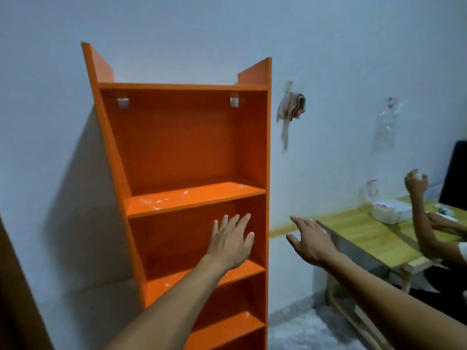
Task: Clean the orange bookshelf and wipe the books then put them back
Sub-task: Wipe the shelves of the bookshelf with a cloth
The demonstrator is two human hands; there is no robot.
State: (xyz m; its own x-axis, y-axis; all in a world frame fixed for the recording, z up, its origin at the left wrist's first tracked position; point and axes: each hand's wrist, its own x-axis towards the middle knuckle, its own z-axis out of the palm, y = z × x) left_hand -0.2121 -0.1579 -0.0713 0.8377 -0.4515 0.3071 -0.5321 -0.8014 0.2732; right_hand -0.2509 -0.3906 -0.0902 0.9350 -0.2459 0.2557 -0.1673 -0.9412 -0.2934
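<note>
While the orange bookshelf (187,152) stands bare at frame centre — no books in view — both hands are spread and hold nothing: left hand (231,239) before a shelf, right hand (309,239) toward the table (358,233) (lower right). Wiping looks unfinished.

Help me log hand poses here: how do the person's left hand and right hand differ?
The left hand is raised in front of the orange bookshelf, fingers pointing up; the right hand is off to the shelf's side, before the white wall, fingers pointing up and left. The left hand's fingers fan apart; the right hand's look closer together. Both are open, back to the camera, and hold nothing.
</note>
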